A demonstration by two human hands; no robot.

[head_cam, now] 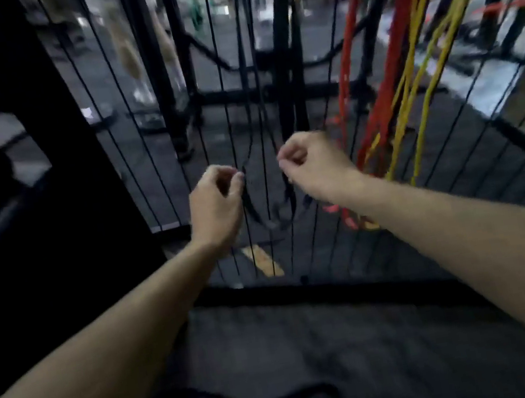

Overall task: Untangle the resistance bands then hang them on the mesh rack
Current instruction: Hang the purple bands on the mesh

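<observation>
While both hands are pinching the black resistance band (267,194) against the mesh rack (147,141), left hand (216,203) and right hand (314,162) should be spreading its hanging loop, keeping it apart from the red bands (369,76) and yellow bands (422,61).

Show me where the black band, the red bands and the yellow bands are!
black band (252,207): head view, on the loop's left strand beside the left hand.
red bands (378,110): head view, on the hanging middle stretch.
yellow bands (420,110): head view, on a hanging strand.
</observation>
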